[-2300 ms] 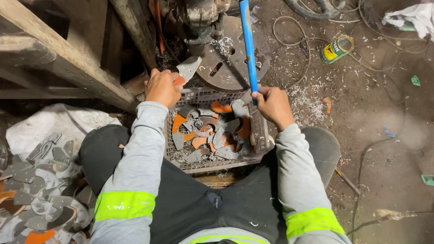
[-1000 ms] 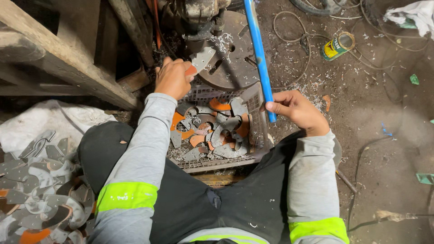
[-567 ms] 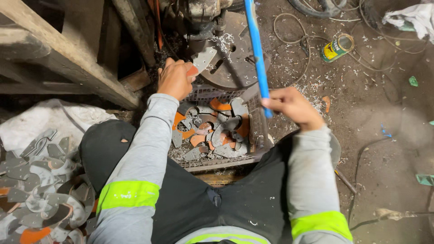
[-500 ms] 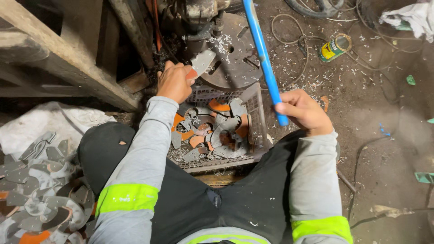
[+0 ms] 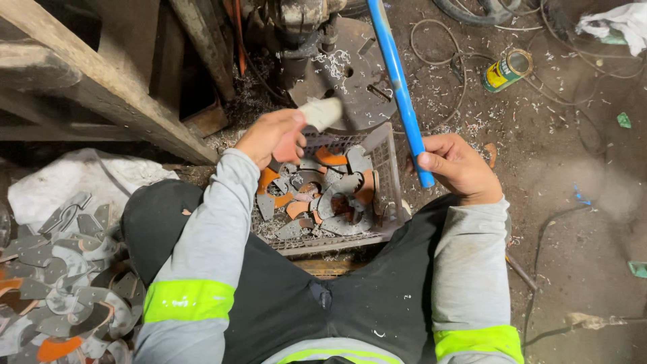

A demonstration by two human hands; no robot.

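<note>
The blue pipe (image 5: pixel 400 91) slants from twelve o'clock down to the right hand (image 5: pixel 458 168), whose grip is clamped round its lower end, at three o'clock of the grey crate (image 5: pixel 386 176). At eleven o'clock of the crate, the left hand (image 5: pixel 271 137) has its grip closed on a pale flat piece (image 5: pixel 322 113). Grey and orange metal pieces (image 5: pixel 317 199) fill the crate.

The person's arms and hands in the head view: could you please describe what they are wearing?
Both hands, the left hand and the right hand, are bare, with no gloves. Each arm wears a long light grey sleeve reaching the wrist, and each sleeve carries a wide fluorescent yellow-green band around the upper arm. The sleeves look dusty and slightly speckled. No watch or jewellery shows.
</note>
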